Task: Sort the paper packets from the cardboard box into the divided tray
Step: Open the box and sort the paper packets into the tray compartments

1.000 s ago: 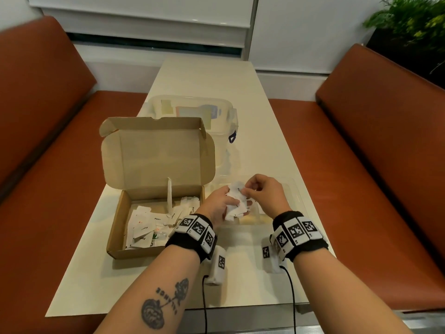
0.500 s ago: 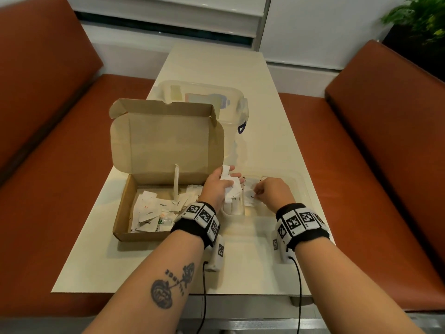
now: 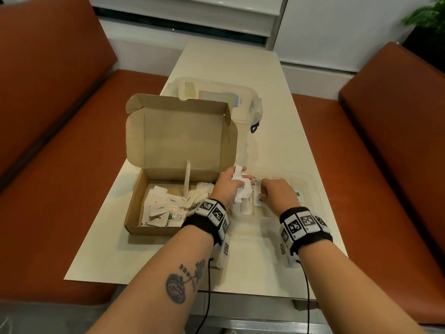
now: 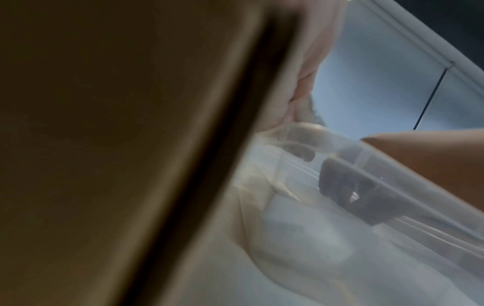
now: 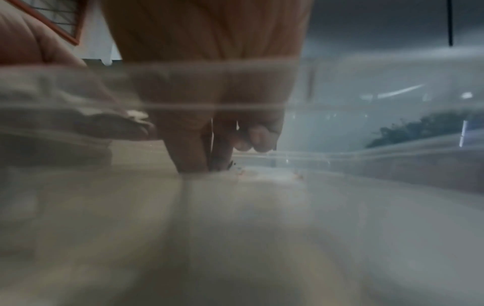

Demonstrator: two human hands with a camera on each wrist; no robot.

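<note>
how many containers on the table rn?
3: open cardboard box at left, packets inside; clear divided tray at right under both hands; lidded clear plastic bin behind the box, partly hidden by its flap. Nothing else container-like shows.

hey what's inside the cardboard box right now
Loose white paper packets lie in the cardboard box, and one stands upright against its back wall. The left hand's wrist covers the box's right end.

Dim warm light, wrist views blurred
</note>
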